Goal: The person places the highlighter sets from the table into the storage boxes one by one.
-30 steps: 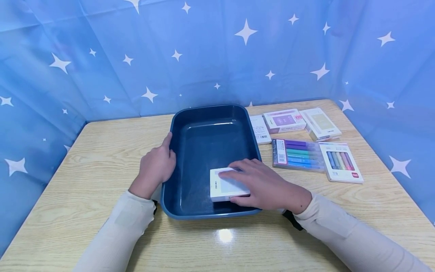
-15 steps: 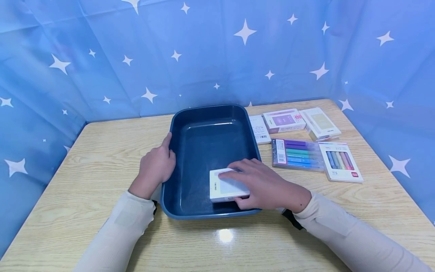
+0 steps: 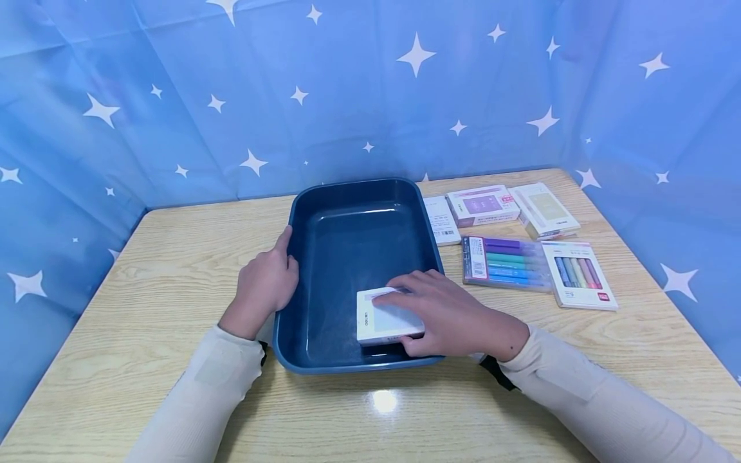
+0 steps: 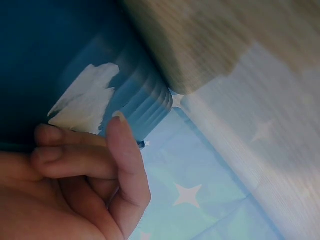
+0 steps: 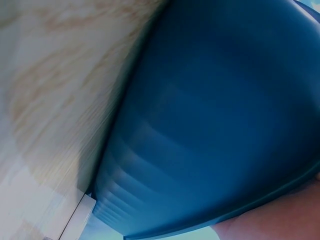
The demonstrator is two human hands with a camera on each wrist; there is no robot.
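A dark blue rectangular tray (image 3: pixel 359 368) stands on the wooden table. My left hand (image 3: pixel 266 283) holds its left rim, with the index finger stretched along the edge and the thumb at the rim. In the left wrist view, other fingers of the left hand (image 4: pixel 82 175) are curled beside the tray's outer wall (image 4: pixel 135 80). A small white box (image 3: pixel 376 318) lies in the tray's near right part. My right hand (image 3: pixel 442 315) grips this box, fingers over its top and thumb at its near side. The palm hides the box's right end. Only skin of the right hand (image 5: pixel 280 215) shows in the right wrist view.
Right of the tray lie a clear pack of coloured pens (image 3: pixel 509 265) and a white windowed box of pens (image 3: pixel 583 275). Behind them are a purple-labelled box (image 3: pixel 483 204), a beige-labelled box (image 3: pixel 545 209) and a white box (image 3: pixel 442 222) partly behind the tray rim. A starry blue curtain (image 3: pixel 347 96) borders the table.
My right thumb has slid slightly along the box's near side, away from its front corner. The box, the tray and my left hand stay almost where they were.
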